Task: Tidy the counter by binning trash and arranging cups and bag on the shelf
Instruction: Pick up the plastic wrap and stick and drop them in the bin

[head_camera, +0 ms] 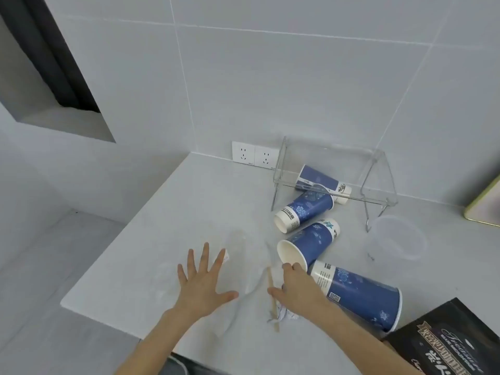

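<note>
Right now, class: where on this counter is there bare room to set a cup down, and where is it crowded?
Bare: the counter between the wall sockets and the left hand; also the clear shelf top. Crowded: from the right hand back to the shelf, where four blue cups lie tipped, with a clear lid and black bag to the right.

At the lower right of the frame, the black bag [449,345] carries gold script reading roughly "Treasure" beside Chinese characters. Print on the blue cups [354,293] is too small to read.
</note>
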